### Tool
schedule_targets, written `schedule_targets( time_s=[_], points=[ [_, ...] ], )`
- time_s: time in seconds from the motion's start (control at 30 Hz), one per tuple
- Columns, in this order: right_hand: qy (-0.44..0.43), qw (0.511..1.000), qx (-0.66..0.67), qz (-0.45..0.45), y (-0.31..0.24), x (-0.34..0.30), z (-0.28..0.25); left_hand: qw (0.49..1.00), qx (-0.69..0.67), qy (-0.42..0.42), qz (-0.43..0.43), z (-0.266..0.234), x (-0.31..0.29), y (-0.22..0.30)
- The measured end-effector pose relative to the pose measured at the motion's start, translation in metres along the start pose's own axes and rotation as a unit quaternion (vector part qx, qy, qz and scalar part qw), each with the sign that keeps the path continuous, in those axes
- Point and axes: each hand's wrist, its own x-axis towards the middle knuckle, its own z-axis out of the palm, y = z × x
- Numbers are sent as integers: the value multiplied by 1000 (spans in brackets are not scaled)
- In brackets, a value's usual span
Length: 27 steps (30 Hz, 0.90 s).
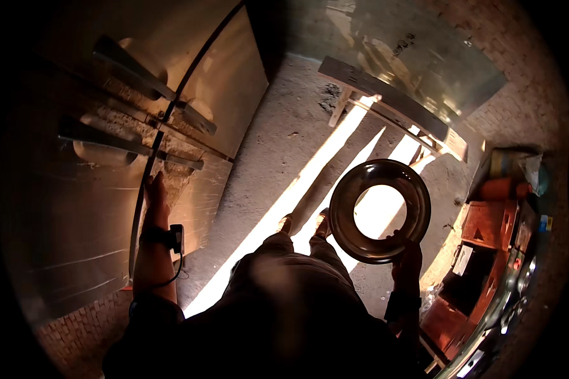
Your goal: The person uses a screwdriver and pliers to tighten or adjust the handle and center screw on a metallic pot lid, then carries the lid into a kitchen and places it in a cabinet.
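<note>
A dark, shiny ring-shaped piece (346,215) with a wide smooth rim is in my right hand (408,262), which grips its lower right edge. Bright light shows through its round middle. My left hand (157,194) is raised against the metal cabinet doors (196,196), beside the dark vertical seam and just below a handle (180,160). Its fingers point upward and look stretched out; shadow hides part of them. A black device is strapped to my left wrist.
A long, narrow wooden bench (385,95) stands ahead, by a grey panel (417,50). Reddish wooden furniture (489,224) with clutter is on the right. Strips of sunlight cross the concrete floor (278,132). Brick wall (95,331) shows at lower left.
</note>
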Motion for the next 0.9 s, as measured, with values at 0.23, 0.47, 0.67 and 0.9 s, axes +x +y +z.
schedule_targets(
  time_s=[0.23,0.47,0.67,0.9],
  points=[
    [-57,990,37,122,-28,100,37,996,-26,-14,-84,-10,-45,-15],
    [-162,976,14,144,-38,168,100,991,-84,5,-103,37,-53,11],
    [-307,941,-114,89,-25,207,149,978,-186,8,-89,73,-30,17],
    [-466,758,-398,-220,-45,247,192,985,-145,79,-42,94,-23,1]
  ],
)
